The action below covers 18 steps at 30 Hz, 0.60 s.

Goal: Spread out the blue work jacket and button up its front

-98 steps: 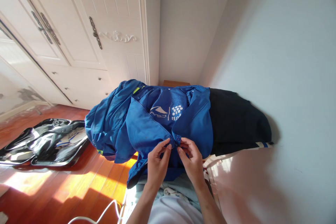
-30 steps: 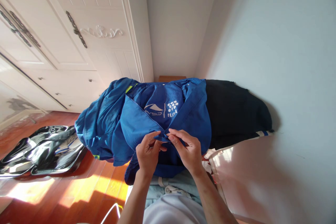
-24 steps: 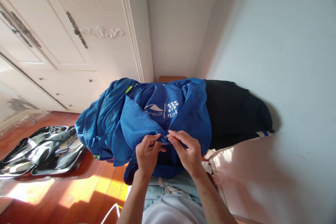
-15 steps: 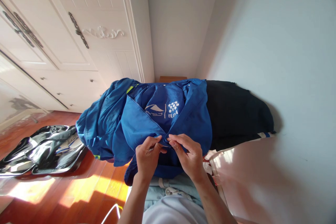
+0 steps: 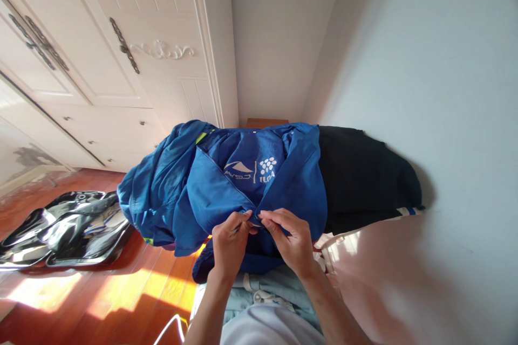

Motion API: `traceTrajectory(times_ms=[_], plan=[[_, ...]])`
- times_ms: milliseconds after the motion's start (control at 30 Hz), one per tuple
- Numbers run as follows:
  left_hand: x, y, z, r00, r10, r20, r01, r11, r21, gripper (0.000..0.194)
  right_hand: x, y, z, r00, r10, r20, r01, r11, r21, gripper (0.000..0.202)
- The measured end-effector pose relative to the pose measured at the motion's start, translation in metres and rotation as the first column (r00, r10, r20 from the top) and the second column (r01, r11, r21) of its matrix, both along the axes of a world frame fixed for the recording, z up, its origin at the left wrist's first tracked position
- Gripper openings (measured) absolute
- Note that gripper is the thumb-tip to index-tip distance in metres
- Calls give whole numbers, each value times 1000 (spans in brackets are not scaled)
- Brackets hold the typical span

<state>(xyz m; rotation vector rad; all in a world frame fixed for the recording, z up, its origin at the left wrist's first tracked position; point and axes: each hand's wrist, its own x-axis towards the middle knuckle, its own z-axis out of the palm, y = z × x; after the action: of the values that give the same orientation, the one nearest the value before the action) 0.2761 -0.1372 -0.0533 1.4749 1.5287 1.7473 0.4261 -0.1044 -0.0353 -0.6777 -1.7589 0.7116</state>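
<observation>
A blue jacket (image 5: pixel 218 183) with white printed logos on its inside back lies spread out before me, its two front edges drawn together near my body. My left hand (image 5: pixel 230 237) pinches the left front edge by the zip. Close beside it, my right hand (image 5: pixel 290 237) pinches the right front edge. The fingertips of both hands almost meet at the bottom of the opening, and they hide the small part held between them. Bunched blue cloth with yellow-green trim lies at the left. Black cloth (image 5: pixel 360 178) extends from under the jacket to the right.
White wardrobe doors (image 5: pixel 162 11) stand behind on the left, with a pale wall (image 5: pixel 445 91) on the right. An opened black suitcase (image 5: pixel 81 237) with things in it lies on the wooden floor (image 5: pixel 133 302). Light green folded cloth (image 5: pixel 238 302) is in front of my body.
Both hands keep their pinch on the jacket's front edges, with only slight finger movement. The view has shifted a little.
</observation>
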Motion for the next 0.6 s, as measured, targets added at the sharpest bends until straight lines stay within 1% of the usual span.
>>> traceTrajectory(times_ms=[100, 167, 267, 333, 400, 467, 533, 600], plan=[[2, -2, -3, 1000, -15, -1, 15, 1000, -27, 13, 2, 1, -9, 999, -19, -35, 16, 997, -76, 17], [2, -7, -5, 998, -64, 17, 65, 991, -114, 18, 3, 1, -17, 997, -47, -59, 38, 988, -152, 15], [-3, -19, -5, 989, -144, 24, 145, 947, -287, 30, 4, -1, -27, 994, -68, -86, 46, 971, -233, 14], [-8, -29, -2, 988, -155, -19, 139, 931, -337, 34, 4, -3, -30, 995, -56, -84, 34, 970, -242, 15], [-15, -37, 1, 989, -133, -66, 104, 939, -328, 34, 4, -6, -30, 998, -32, -63, 17, 976, -218, 14], [-20, -42, 2, 995, -82, -58, 61, 952, -301, 34, 3, -9, -31, 999, -18, -38, 11, 983, -184, 14], [-23, -42, -4, 1000, 7, 17, -2, 958, -288, 37, 2, -13, -35, 1000, -11, -21, 8, 988, -155, 16], [-27, -36, -17, 988, 104, 113, -66, 953, -295, 42, 2, -15, -44, 1000, -1, -11, 0, 992, -123, 20]])
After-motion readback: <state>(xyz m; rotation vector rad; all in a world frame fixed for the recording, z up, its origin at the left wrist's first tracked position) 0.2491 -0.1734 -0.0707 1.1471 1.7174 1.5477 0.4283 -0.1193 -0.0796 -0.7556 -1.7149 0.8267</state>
